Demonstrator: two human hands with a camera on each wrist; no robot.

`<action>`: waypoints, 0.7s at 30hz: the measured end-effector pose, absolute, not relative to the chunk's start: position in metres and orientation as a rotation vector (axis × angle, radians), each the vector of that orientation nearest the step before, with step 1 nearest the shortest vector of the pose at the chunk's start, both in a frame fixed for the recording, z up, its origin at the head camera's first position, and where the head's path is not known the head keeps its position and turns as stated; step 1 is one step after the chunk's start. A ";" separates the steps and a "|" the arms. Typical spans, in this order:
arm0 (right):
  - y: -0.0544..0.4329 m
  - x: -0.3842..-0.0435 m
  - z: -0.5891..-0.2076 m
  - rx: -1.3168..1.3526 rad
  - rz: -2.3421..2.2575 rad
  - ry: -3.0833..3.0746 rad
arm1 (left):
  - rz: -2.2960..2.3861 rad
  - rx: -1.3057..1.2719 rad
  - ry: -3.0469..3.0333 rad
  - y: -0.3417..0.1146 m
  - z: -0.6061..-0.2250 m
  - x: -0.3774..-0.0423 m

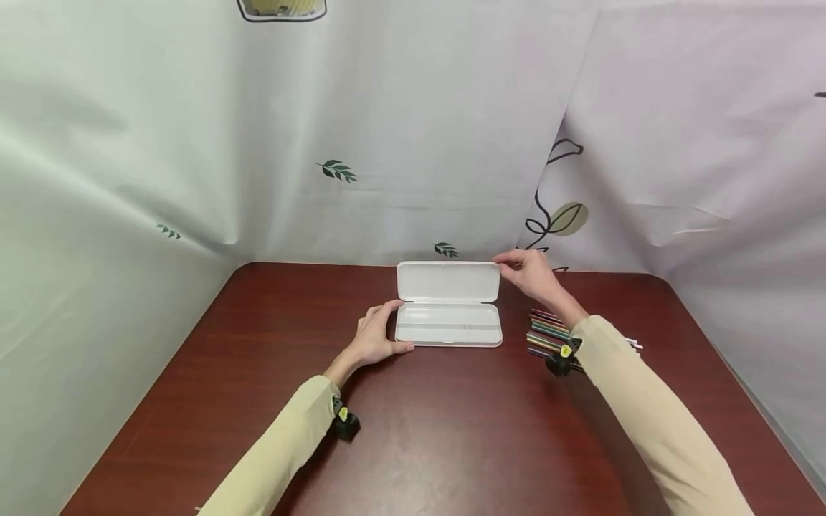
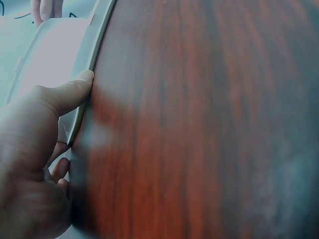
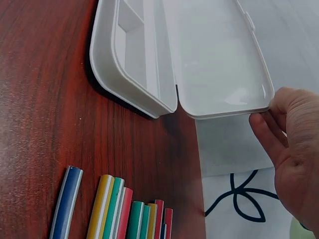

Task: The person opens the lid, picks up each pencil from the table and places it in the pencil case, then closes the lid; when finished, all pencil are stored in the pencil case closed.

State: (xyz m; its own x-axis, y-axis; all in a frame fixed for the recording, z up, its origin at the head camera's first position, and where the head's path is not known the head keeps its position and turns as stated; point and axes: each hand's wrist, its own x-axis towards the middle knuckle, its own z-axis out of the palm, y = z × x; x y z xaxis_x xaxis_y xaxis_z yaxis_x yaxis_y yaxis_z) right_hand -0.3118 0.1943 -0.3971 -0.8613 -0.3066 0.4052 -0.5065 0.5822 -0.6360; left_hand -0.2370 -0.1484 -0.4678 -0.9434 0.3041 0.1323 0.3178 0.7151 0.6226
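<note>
A white pencil case (image 1: pixel 431 335) lies on the table with its lid (image 1: pixel 448 282) raised at the back. Inside it, low dividers separate several compartments, and I see nothing in them. My left hand (image 1: pixel 373 339) holds the left end of the case base, thumb at the front edge and fingers toward the back corner. At the lid's upper right corner, my right hand (image 1: pixel 533 276) pinches the rim between thumb and fingers, as the right wrist view also shows. Several colored pencils (image 3: pixel 102 206) lie beside the case, partly hidden by my right forearm in the head view.
The dark red wooden table (image 1: pixel 439 423) ends just behind the case. A white cloth (image 1: pixel 413 129) with leaf prints hangs behind it and along both sides. Pencils lie in a loose row right of the case, under my right wrist.
</note>
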 end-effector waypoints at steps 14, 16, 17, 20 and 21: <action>0.201 -0.325 -0.402 0.543 1.197 -2.648 | -1.080 -0.534 -2.886 -0.143 -0.470 -0.240; 0.201 -0.326 -0.403 0.530 1.199 -2.658 | -1.080 -0.537 -2.886 -0.143 -0.470 -0.240; 0.201 -0.326 -0.403 0.523 1.199 -2.664 | -1.080 -0.539 -2.884 -0.143 -0.470 -0.240; 0.201 -0.329 -0.404 0.513 1.197 -2.677 | -1.086 -0.542 -2.878 -0.143 -0.471 -0.241; 0.202 -0.330 -0.404 0.509 1.199 -2.680 | -1.088 -0.542 -2.874 -0.143 -0.471 -0.241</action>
